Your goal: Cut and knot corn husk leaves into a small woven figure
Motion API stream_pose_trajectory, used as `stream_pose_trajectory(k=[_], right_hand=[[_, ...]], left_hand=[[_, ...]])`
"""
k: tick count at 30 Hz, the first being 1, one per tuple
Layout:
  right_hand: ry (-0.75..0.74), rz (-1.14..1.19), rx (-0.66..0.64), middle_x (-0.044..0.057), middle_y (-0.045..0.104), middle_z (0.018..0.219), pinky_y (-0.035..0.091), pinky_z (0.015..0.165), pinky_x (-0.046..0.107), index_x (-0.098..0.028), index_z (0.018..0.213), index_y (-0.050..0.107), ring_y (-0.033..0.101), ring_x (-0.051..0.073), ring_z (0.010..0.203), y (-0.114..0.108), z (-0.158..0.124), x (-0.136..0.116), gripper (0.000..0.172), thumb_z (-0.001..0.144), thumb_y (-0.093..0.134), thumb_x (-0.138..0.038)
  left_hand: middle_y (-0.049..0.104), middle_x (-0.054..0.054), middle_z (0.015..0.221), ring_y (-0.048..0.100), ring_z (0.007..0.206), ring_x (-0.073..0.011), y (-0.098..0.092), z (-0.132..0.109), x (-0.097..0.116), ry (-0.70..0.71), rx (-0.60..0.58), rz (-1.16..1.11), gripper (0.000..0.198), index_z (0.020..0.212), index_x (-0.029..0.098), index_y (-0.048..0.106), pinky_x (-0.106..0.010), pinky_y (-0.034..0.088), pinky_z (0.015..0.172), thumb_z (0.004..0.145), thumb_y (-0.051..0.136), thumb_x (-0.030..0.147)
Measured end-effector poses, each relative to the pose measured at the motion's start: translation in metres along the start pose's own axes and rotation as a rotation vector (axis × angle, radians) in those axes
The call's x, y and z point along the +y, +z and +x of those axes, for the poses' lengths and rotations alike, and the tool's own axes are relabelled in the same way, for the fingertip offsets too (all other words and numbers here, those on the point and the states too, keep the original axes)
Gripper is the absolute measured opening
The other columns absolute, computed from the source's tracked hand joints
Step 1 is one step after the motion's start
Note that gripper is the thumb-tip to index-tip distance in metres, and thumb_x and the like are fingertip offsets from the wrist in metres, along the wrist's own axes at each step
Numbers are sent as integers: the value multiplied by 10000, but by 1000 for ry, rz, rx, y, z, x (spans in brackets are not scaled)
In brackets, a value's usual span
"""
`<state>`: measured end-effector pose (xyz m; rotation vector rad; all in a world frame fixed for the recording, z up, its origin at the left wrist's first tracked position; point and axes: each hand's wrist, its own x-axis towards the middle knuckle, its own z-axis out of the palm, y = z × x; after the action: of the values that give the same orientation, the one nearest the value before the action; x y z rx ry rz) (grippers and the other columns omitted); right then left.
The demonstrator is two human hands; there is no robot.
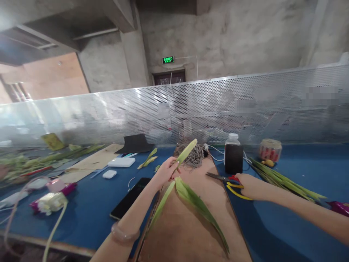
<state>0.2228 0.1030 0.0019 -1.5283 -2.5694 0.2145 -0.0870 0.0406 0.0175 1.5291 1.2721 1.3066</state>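
My left hand (167,170) is closed around a leafy green stem; its pale, cut-looking end (188,151) points up and away from me. Below the fingers, long green leaves (200,208) spread downward over the wooden board (188,236); they appear to belong to the same piece. To the right, my right hand (249,186) grips scissors (221,178) by red and yellow handles. Their dark blades point left over the board's right edge, apart from the leaves.
Grey cord (194,158) is heaped at the board's far end. A black phone (129,198) and white case (109,174) lie left. A black square object (233,159) stands before a white-capped bottle (233,137). Green stalks (283,180) lie right; a perforated metal partition (218,109) runs behind.
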Motion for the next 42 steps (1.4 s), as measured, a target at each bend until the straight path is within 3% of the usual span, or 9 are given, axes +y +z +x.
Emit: stream_pose_trajectory(k=[4,6,9,12,15,19,26,36,42], right_hand=[[25,61,81,87,618,742,387,585,260,-149,799,503,580,204,672,2,2,-9,118,681,496,-155],[10,106,112,57,601,721,387,563,248,-161,833,479,559,176,638,3,3,-19,146,734,490,-268],[18,315,140,-10,508,616,382,514,225,-188,731,437,490,130,562,6,3,-37,227,721,533,-393],[106,683,13,-56,402,577,370,394,204,-201,738,422,408,81,433,15,4,-49,328,683,552,-497],[179,822,-106,-81,344,517,356,302,208,-207,892,429,336,61,298,29,3,-48,339,766,407,-521],[207,878,-162,-101,291,466,371,300,176,-213,956,411,319,52,283,33,-6,-45,297,793,383,-461],[62,891,-167,-106,326,516,355,283,153,-215,863,394,309,36,317,18,-22,-63,374,718,509,-540],[66,884,-155,-106,327,524,377,294,152,-211,822,387,330,33,327,19,-25,-64,378,723,491,-561],[89,926,-187,-107,347,513,388,289,155,-214,832,391,359,36,304,22,-22,-59,338,721,507,-511]], left_hand=[[559,28,619,342,342,-25,-1,4,-6,26,-22,50,237,804,170,463,-133,250,321,775,462,405],[556,24,621,410,375,-45,-3,4,-9,35,-23,62,241,787,166,467,-149,295,337,759,487,404],[566,-4,684,508,479,-82,-9,2,-11,40,3,68,244,778,159,467,-180,369,391,756,491,401],[580,-22,760,502,491,-75,-13,0,-12,33,24,80,235,831,157,468,-172,342,390,759,497,378],[591,-15,757,435,423,-47,-9,-2,-11,23,-7,83,247,918,163,470,-163,289,372,768,489,358],[580,4,721,386,404,-32,5,-6,-9,35,-56,76,227,948,167,477,-165,308,401,800,442,336],[578,16,652,359,340,-31,26,-18,-2,8,-162,90,216,879,164,499,-170,314,367,812,415,352],[596,10,652,343,333,-24,26,-20,0,-42,-235,109,213,799,165,491,-157,285,360,819,404,358],[596,-3,665,324,337,-22,26,-23,6,-161,-281,15,256,848,157,513,-160,221,351,809,420,392]])
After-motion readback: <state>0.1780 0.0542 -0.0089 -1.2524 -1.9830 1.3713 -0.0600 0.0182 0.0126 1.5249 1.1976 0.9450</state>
